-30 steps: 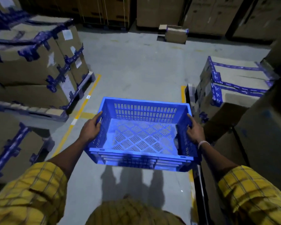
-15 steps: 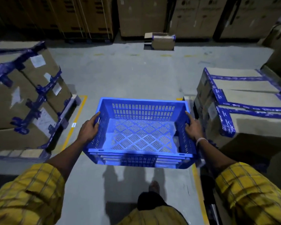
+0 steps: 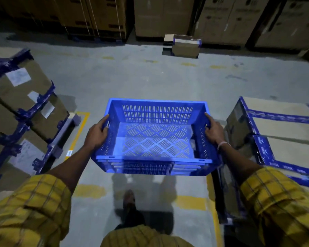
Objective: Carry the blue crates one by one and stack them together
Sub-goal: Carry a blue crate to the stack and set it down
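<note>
Far left: stacked cardboard boxes (image 3: 23,107) with blue tape, sitting on a pallet (image 3: 64,139) beside a yellow floor line (image 3: 78,132). White labels on the box faces, text unreadable.

Left hand (image 3: 96,135) grips the left wall of the blue crate (image 3: 155,138), thumb over the rim, fingers curled on the outside. Yellow plaid sleeve (image 3: 29,211) on that arm.

Crate is centre frame, held in the air over the grey concrete floor (image 3: 150,81), open side up, nothing in it. Slotted walls, diamond-pattern mesh base. Its shadow falls on the floor just below the near wall. One foot (image 3: 129,200) is visible beneath it, next to yellow floor patches.

Right hand (image 3: 213,130) grips the right wall the same way, thumb on the rim; a pale band (image 3: 223,145) sits on the wrist.

Right: low stack of flat taped cartons (image 3: 282,132), close to the crate's right side, not touching as far as I can tell.

Back: one small open carton (image 3: 185,46) alone on the floor, in front of a row of tall cartons (image 3: 221,18) along the far side.
</note>
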Demonstrator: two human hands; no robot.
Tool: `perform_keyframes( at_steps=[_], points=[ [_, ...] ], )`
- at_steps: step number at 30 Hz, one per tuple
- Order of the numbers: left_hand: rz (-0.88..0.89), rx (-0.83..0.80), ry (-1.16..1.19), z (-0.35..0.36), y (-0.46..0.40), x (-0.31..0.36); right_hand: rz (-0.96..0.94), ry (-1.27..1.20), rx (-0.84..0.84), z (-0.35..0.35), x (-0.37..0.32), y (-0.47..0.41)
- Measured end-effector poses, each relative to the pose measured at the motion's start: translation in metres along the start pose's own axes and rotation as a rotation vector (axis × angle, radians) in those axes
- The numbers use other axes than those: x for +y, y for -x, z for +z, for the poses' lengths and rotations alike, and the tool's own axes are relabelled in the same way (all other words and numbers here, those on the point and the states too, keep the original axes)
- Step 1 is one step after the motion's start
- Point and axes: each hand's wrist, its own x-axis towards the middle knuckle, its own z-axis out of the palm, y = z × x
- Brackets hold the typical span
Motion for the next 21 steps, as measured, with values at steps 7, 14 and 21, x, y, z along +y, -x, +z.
perform_keyframes(
  at_steps=[7,14,21],
  points=[
    [0.028,-0.038,0.009,0.036,-0.206,-0.028,0.042,-0.006,0.043,0.045,-0.044,-0.162],
    [0.069,-0.078,-0.015,0.035,-0.390,-0.017,0.124,-0.017,0.058,0.066,-0.080,-0.317],
    [0.056,-0.103,-0.024,0.068,-0.555,-0.002,0.157,-0.006,0.057,0.085,-0.086,-0.487]
  ],
)
